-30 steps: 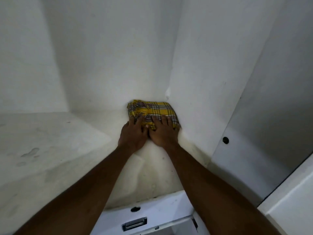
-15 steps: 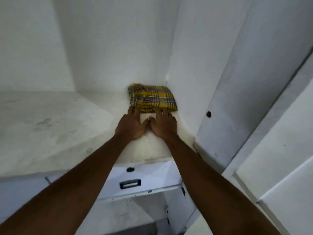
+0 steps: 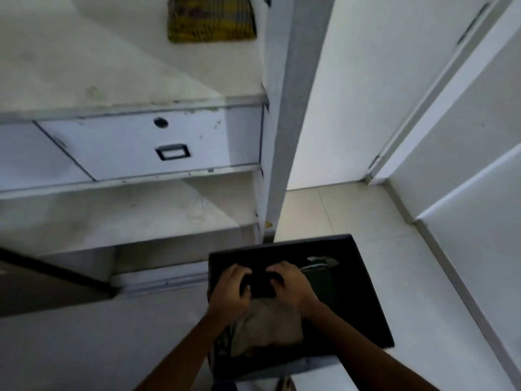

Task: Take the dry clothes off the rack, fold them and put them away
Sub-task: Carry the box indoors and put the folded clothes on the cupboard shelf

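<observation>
The tall white wardrobe (image 3: 277, 108) stood open in front of me and filled the left and centre of the view. To its right were a white panelled door (image 3: 366, 94) and a pale tiled floor (image 3: 338, 215).

The upper white shelf (image 3: 112, 66) carried the folded yellow plaid cloth (image 3: 211, 21), which lay at the back right corner, close to the side wall. It was well apart from both of my hands. Below that shelf sat a white drawer front (image 3: 127, 145), closed flush with the frame. A second white shelf (image 3: 127, 215) ran beneath the drawer.

The black rectangular open-topped container (image 3: 355, 277) stood on the floor at the foot of the wardrobe, directly below me. It held three items:
- a crumpled beige garment (image 3: 267, 325) on the near side;
- a dark green garment (image 3: 318, 280) with a pale striped edge on the right;
- a black garment (image 3: 260, 286) in the middle, lying on top of the beige one.

My left hand (image 3: 231, 289) and my right hand (image 3: 290, 283) were both inside the container, side by side. The fingers of each were curled around the black garment and gripped it.

The drawer bore a black rectangular recessed handle (image 3: 172, 151) and, just above it, a round black keyhole (image 3: 161, 122).
</observation>
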A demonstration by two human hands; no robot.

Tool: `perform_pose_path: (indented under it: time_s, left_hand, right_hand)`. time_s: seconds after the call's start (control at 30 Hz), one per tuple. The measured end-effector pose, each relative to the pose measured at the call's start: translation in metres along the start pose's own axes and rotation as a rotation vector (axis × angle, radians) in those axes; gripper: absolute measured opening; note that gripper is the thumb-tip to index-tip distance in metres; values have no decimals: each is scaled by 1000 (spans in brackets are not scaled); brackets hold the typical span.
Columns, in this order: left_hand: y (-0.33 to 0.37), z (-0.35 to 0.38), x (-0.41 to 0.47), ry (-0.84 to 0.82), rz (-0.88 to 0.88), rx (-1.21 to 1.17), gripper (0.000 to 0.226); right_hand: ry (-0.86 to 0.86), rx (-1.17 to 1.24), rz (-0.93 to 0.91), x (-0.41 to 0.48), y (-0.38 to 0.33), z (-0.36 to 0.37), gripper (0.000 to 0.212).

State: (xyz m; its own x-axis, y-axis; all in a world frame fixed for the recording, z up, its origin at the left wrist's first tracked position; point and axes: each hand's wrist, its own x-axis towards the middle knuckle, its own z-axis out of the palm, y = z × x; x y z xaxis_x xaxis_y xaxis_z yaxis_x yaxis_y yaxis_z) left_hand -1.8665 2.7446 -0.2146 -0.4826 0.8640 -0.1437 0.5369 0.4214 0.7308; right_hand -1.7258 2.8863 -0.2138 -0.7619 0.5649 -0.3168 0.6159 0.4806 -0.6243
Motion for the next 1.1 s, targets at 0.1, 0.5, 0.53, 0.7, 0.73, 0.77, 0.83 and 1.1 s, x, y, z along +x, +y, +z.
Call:
perform_pose_path:
  time_s: [0.1,0.5,0.53,0.7,0.73,0.77,0.83,1.1]
  left_hand:
    - [-19,42,-39,-131,-312,-39,40]
    - [-41,79,-51,-465,-390,530,88]
    - [-41,80,-52,-420,-377,597,84]
    - [-34,81,-38,-296,-306,767,52]
    - [-33,78,-33,-286,-306,779,47]
    - [-33,74,-28,-274,-310,792,42]
    - [-39,65,-16,-257,-312,807,38]
    - [-54,73,2,-523,56,844,72]
  right_hand:
    - [-258,-81,234,-44,67,38,72]
    - [-201,102,606,-62,72,85,94]
    - [-175,-31,574,-60,69,84,82]
    - [-205,-337,237,-34,68,84,71]
    - [-246,-341,217,-28,69,84,76]
    - [-285,-346,210,-23,70,84,81]
    - [-339,-376,214,-10,70,84,84]
    - [-472,-632,190,7,59,86,53]
